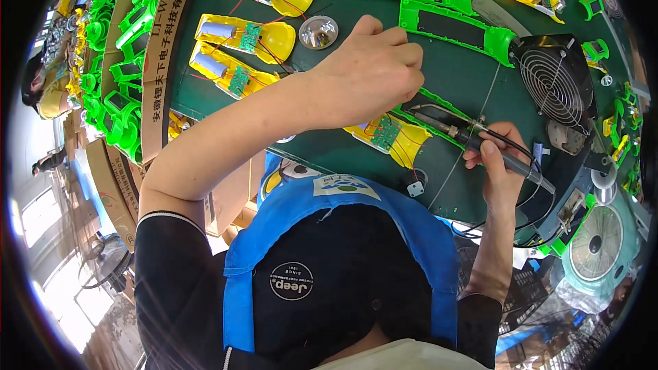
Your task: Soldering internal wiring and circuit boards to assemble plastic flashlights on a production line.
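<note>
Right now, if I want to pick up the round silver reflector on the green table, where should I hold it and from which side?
Probably best from straight above. The silver reflector lies flat on the green table with its bowl facing up, so close the grip across its outer rim, not inside the shiny bowl. The table around it is mostly bare; red wires of a yellow half-shell lie close at its left.
</note>
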The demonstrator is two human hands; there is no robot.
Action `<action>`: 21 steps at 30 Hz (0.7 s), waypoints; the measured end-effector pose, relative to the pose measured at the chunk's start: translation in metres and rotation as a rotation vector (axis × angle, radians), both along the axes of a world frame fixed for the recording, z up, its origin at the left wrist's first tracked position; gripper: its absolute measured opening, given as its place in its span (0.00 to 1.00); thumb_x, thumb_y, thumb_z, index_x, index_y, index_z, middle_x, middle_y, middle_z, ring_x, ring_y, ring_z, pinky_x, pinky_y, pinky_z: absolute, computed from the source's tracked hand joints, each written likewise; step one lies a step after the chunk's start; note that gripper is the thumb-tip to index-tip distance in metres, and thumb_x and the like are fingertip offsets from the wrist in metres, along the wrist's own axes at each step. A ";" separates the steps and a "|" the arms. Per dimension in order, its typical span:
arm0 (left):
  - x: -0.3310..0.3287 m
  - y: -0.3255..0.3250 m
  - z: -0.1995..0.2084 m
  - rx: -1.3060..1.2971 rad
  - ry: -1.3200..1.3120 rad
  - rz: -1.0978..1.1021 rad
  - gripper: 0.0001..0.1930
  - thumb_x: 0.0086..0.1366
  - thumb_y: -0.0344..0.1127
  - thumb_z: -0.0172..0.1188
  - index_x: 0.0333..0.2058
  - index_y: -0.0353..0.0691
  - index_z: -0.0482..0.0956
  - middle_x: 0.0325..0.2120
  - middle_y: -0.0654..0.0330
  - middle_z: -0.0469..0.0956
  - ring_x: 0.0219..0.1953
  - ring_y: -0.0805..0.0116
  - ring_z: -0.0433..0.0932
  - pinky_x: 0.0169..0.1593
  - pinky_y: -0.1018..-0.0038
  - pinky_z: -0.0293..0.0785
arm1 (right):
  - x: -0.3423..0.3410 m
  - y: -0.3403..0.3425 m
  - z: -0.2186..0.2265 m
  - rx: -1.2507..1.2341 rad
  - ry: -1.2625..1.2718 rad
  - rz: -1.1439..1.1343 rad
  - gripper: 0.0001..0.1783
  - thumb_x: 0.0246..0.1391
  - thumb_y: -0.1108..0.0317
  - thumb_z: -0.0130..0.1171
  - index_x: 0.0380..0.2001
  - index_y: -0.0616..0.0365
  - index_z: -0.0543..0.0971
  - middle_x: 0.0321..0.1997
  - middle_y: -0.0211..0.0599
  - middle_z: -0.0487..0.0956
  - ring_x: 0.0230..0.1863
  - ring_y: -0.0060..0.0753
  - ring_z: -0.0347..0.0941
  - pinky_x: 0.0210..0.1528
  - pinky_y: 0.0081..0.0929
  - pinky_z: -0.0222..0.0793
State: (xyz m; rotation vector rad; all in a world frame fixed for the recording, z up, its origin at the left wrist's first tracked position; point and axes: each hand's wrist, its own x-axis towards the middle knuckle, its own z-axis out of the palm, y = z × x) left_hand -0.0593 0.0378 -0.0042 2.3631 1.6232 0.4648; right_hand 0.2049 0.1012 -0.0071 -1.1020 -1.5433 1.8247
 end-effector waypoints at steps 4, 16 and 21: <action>0.000 0.000 -0.001 0.015 -0.027 -0.005 0.03 0.53 0.32 0.63 0.23 0.44 0.78 0.31 0.67 0.72 0.40 0.69 0.70 0.47 0.66 0.60 | -0.001 0.000 -0.002 -0.011 -0.008 -0.001 0.11 0.55 0.69 0.60 0.36 0.66 0.72 0.25 0.39 0.78 0.23 0.24 0.76 0.27 0.19 0.72; 0.003 0.000 0.003 -0.002 0.053 -0.007 0.03 0.53 0.31 0.63 0.23 0.44 0.78 0.30 0.66 0.72 0.40 0.69 0.70 0.48 0.66 0.60 | 0.022 -0.006 -0.003 0.077 0.054 -0.097 0.14 0.54 0.67 0.59 0.37 0.67 0.71 0.24 0.42 0.78 0.24 0.29 0.75 0.33 0.24 0.71; 0.004 0.001 0.004 -0.006 0.103 -0.006 0.03 0.54 0.31 0.63 0.24 0.44 0.78 0.31 0.66 0.73 0.40 0.69 0.70 0.49 0.65 0.60 | 0.027 -0.016 -0.011 0.113 0.126 -0.253 0.19 0.55 0.60 0.59 0.39 0.66 0.70 0.26 0.44 0.78 0.26 0.31 0.74 0.37 0.26 0.70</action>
